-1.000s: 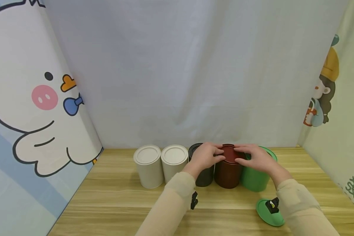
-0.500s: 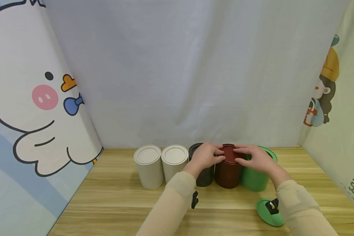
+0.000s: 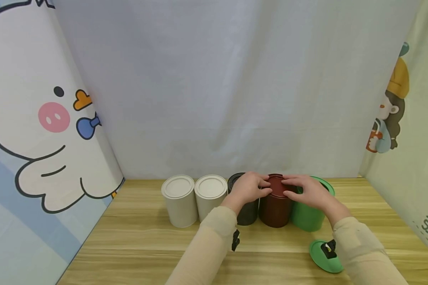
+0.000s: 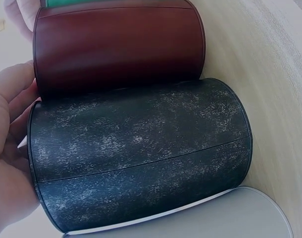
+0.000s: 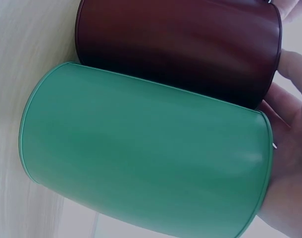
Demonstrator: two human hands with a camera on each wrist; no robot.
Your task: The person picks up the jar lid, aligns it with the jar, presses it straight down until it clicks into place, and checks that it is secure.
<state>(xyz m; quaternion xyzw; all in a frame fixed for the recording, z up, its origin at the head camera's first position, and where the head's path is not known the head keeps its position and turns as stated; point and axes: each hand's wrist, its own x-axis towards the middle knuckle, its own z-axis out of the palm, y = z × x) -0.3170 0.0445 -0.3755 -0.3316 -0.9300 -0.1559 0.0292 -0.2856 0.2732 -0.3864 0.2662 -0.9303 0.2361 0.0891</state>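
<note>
The dark red canister [image 3: 276,208] stands upright on the desk [image 3: 146,245], fourth in a row of 5, touching the black canister [image 3: 246,213] on its left and the green canister [image 3: 308,217] on its right. Its red lid [image 3: 277,185] sits on top. The left hand [image 3: 247,189] grips the lid's left edge with curled fingers, lying over the black canister. The right hand [image 3: 308,192] grips the right edge likewise, above the green canister, which is open. 2 white canisters [image 3: 180,200] [image 3: 210,196], lidded, stand further left. A green lid [image 3: 324,257] lies flat near the desk's front, right of the forearm.
</note>
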